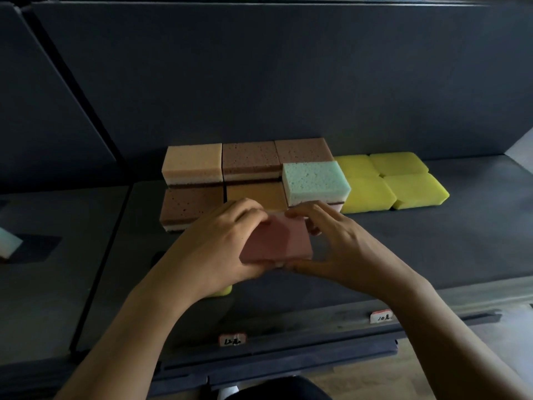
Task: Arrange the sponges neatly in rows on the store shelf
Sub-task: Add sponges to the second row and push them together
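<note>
Both hands hold the pink sponge [277,241] just above the shelf [432,243], in front of the near row. The left hand [213,243] grips its left end, fingers curled over the far corner and thumb under the near edge. The right hand [340,243] pinches its right end, fingertips on the far corner and thumb along the near edge. The sponge tilts, its far edge higher.

Just beyond it lies the orange sponge [256,194], low in the middle of the near row. To its left sits a brown layered sponge [187,204]; to its right, the mint-green sponge [314,180] tops a taller stack. The far row, against the dark back panel [288,82], reads left to right: a peach sponge [191,161] and two brown ones [249,157], touching side by side.

Right of this block, four yellow sponges [398,163] lie flat in a two-by-two square, touching one another and the mint-green stack. A yellow scrap [223,290] shows under the left wrist; what it is cannot be told. At the far left edge, on the neighbouring shelf, lies a pale sponge [8,242]. Two small handwritten price tags [232,339] sit on the shelf's front rail.
</note>
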Available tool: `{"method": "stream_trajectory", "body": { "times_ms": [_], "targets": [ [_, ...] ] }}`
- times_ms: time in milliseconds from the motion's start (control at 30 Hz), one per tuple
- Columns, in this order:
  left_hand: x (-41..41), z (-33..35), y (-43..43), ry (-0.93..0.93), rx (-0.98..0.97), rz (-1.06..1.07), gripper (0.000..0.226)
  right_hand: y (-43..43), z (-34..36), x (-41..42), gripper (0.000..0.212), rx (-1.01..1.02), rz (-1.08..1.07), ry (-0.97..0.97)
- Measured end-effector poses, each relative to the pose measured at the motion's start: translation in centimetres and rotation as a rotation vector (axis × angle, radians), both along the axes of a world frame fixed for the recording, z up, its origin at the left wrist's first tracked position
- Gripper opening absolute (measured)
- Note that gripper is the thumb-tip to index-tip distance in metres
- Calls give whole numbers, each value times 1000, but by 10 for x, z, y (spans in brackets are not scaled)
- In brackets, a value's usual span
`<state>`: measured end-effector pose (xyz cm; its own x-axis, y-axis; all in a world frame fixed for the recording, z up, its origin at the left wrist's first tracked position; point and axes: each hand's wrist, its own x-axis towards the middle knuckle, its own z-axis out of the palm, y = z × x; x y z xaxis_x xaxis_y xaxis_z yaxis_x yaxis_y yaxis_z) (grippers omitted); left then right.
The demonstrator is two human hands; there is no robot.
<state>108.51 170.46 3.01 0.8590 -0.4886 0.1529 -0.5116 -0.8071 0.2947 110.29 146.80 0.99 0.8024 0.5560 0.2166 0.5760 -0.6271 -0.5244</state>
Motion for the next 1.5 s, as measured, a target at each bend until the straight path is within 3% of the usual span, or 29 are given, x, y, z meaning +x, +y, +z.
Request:
{"method": "stream_trajectory", "body": {
  "times_ms": [100, 167, 300, 567, 1500],
  "targets": [
    [0, 4, 3, -15, -27, 13, 67, -7, 6, 4, 69, 32, -24, -7],
    [0, 7, 4, -14, -44, 25, 67, -9, 10, 9, 51, 98, -55, -52],
    [3, 8, 7, -37, -47, 51, 66, -9, 7, 21, 23, 109, -168, -322],
    [8, 13, 13, -92, -8, 74, 61, -2, -9, 40, 56, -117, -244, -378],
    [46, 9, 5, -54, 13, 217, 58, -1, -23, 45, 35, -45, -309, -442]
  ]
}}
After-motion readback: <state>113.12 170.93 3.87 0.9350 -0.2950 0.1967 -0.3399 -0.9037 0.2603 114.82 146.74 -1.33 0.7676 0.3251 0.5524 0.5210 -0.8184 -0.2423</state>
